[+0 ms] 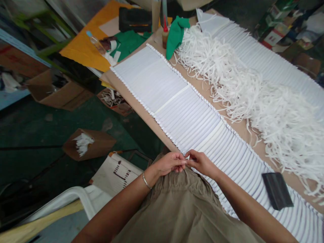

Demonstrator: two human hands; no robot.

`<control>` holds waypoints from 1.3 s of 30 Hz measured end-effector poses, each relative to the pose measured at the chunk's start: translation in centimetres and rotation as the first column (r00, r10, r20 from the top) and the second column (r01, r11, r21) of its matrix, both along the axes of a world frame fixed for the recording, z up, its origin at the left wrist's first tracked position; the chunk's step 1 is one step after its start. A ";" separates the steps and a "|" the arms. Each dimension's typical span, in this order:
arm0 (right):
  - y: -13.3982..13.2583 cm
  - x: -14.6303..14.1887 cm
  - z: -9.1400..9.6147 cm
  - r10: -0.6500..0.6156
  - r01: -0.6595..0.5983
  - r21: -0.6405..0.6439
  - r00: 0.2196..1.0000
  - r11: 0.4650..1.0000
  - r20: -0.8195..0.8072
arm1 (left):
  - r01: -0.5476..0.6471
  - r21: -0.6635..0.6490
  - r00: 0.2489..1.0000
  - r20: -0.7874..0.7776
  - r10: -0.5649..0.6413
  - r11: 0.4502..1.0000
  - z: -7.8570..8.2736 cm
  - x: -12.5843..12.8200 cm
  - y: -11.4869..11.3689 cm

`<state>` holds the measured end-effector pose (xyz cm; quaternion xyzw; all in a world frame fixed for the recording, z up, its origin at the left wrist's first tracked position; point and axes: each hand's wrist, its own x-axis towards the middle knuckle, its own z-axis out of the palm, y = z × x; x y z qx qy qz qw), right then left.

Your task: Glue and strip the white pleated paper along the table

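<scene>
My left hand [174,162] and my right hand [199,162] meet fingertip to fingertip at the table's near edge, just above my lap. Both are pinched closed, and whatever is between the fingertips is too small or hidden to make out. Right beyond them lies a long row of overlapping white strips [172,111], folded over at their ends. A dark flat block [277,190] rests on this row at the right. Along the far side spreads a big loose heap of narrow white ribbons [235,81].
A second white row [268,50] lies behind the heap. A red-tipped bottle [165,35] and green cloth [176,37] stand near the table's left end. Cardboard boxes [58,96] and a bag of white scraps [88,148] are on the floor; a white chair [76,195] is at left.
</scene>
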<state>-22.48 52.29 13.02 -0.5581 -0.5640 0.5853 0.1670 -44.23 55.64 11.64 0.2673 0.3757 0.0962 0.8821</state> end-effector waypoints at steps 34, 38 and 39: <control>21.2 20.6 -6.1 -0.266 0.229 0.137 0.864 0.964 0.428 | -0.079 0.612 0.562 -0.625 0.542 0.787 -9.0 3.8 4.4; 23.0 20.6 -6.7 -0.328 0.285 0.164 0.850 0.944 0.412 | -0.042 0.639 0.501 -0.652 0.570 0.768 -9.5 4.5 4.7; 23.3 20.6 -7.0 -0.338 0.297 0.163 0.853 0.941 0.397 | -0.043 0.636 0.498 -0.655 0.568 0.771 -9.5 4.6 4.6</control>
